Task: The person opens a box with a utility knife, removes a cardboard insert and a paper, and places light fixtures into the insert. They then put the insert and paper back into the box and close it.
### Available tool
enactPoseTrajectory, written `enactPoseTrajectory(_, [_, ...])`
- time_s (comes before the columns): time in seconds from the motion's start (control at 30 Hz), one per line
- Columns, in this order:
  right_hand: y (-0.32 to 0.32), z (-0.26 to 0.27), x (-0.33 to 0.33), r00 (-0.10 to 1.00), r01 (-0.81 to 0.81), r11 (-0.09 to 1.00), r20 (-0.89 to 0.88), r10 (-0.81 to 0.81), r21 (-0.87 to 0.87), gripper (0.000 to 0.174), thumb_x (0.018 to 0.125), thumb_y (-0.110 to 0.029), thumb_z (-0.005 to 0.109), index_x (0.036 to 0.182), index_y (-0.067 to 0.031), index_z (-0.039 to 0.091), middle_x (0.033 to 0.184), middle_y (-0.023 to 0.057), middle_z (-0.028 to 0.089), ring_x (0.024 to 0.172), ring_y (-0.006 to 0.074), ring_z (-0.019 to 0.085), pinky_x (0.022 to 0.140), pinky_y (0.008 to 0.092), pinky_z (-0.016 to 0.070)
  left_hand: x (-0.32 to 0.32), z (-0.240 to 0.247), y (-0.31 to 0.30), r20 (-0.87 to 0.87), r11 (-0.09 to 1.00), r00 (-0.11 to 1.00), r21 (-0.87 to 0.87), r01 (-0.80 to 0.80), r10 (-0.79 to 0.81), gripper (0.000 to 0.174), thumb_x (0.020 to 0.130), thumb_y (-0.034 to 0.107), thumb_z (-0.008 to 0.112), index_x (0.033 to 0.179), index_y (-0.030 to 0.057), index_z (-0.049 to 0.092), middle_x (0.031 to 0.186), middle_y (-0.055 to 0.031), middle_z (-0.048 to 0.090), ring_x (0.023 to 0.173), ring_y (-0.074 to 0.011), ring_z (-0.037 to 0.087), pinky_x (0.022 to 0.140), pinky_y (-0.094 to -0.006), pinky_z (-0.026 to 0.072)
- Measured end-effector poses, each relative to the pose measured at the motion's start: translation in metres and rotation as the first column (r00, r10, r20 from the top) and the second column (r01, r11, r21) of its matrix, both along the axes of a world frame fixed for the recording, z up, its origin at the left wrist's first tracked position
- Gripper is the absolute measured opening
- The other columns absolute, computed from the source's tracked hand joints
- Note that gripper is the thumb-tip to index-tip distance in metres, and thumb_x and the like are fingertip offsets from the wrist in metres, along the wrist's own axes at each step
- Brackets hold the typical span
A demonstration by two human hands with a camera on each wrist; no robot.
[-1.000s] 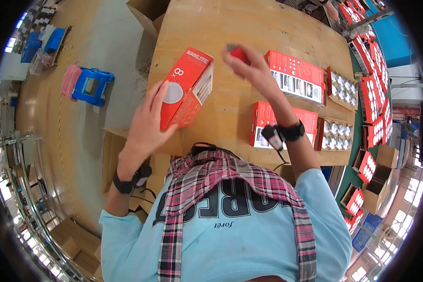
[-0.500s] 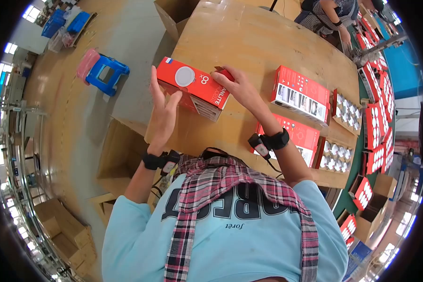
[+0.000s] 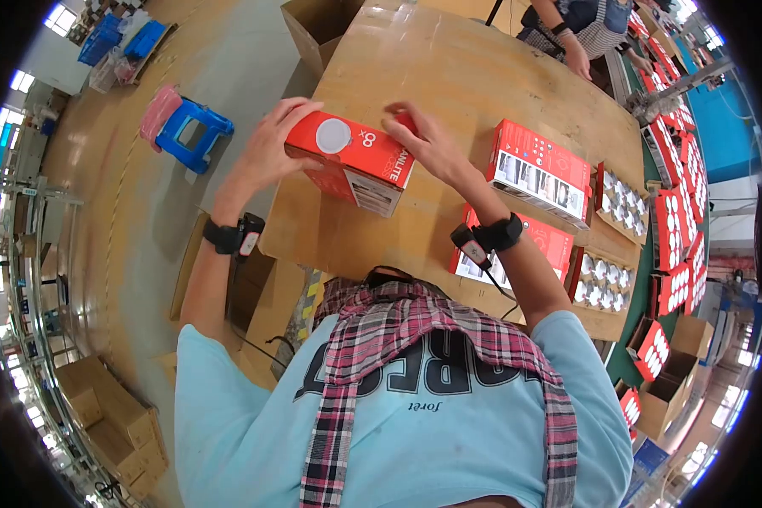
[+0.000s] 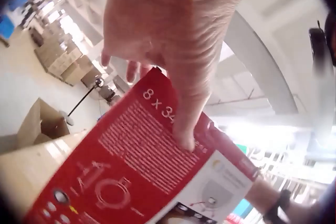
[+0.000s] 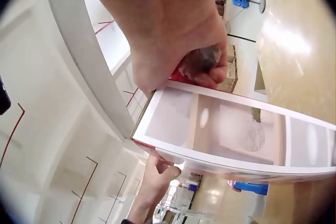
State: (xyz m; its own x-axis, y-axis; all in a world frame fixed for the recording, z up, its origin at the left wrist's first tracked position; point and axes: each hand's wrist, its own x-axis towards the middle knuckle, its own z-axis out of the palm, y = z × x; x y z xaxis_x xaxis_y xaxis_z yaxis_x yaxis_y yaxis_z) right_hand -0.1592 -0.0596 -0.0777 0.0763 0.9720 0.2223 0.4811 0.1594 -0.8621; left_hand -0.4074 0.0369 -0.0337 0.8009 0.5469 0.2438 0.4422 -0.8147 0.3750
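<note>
A red carton (image 3: 351,148) with a white circle and "8x" stands on the wooden table. Its left end is gripped by the left hand (image 3: 271,144); in the left wrist view the thumb of that hand (image 4: 173,35) presses on the printed face of the carton (image 4: 142,155), fingers behind. At the other end, the right hand (image 3: 436,148) touches the carton and holds a small red and dark object (image 3: 405,123). In the right wrist view the curled fingers of the right hand (image 5: 173,29) enclose a greyish, partly clear object (image 5: 199,61) against the carton's edge (image 5: 236,129).
Two more red cartons (image 3: 542,169) lie to the right, beside two trays of round silvery parts (image 3: 622,203). Beyond them a green conveyor (image 3: 639,339) carries several red packs. Another person's hand (image 3: 577,59) is at the table's far edge. An open cardboard box (image 3: 317,30) stands far left.
The carton has turned from pointing away to lying crosswise. My left hand has moved from flat against its near side to a grip on its left end; the right hand has come to the other end.
</note>
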Motion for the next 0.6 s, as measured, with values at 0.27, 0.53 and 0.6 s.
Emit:
enactPoseTrajectory(0.27, [-0.052, 0.051, -0.034, 0.909, 0.141, 0.980, -0.375, -0.184, -0.140, 0.024, 0.094, -0.020, 0.047, 0.099, 0.0014, 0.057, 0.058, 0.0031, 0.052, 0.047, 0.0087, 0.045, 0.046, 0.0248, 0.0377, 0.010, -0.015, -0.014, 0.203, 0.966, 0.948, -0.140, -0.218, 0.243, 0.071, 0.061, 0.027, 0.082, 0.119, 0.0053, 0.046, 0.106, -0.0130, 0.045, 0.103, -0.0300, 0.046, 0.087, -0.0392, 0.0420])
enactPoseTrajectory(0.53, [-0.032, 0.051, -0.069, 0.929, 0.073, 0.941, -0.320, -0.185, -0.331, 0.028, 0.094, -0.022, 0.044, 0.093, 0.0020, 0.058, 0.052, 0.0038, 0.052, 0.040, 0.0073, 0.043, 0.039, 0.0231, 0.0348, 0.017, -0.020, -0.028, 0.212, 0.930, 0.910, -0.170, -0.325, 0.356, 0.069, 0.063, 0.021, 0.082, 0.118, 0.0058, 0.044, 0.107, -0.0136, 0.043, 0.104, -0.0300, 0.044, 0.086, -0.0395, 0.0422])
enactPoseTrajectory(0.6, [-0.030, 0.051, -0.070, 0.938, 0.102, 0.933, -0.278, -0.205, -0.344, 0.029, 0.094, -0.023, 0.044, 0.091, 0.0021, 0.058, 0.052, 0.0037, 0.052, 0.040, 0.0074, 0.044, 0.039, 0.0234, 0.0348, 0.017, -0.020, -0.030, 0.196, 0.938, 0.919, -0.123, -0.323, 0.342, 0.071, 0.061, 0.022, 0.082, 0.118, 0.0066, 0.043, 0.106, -0.0127, 0.041, 0.104, -0.0304, 0.044, 0.084, -0.0407, 0.0431])
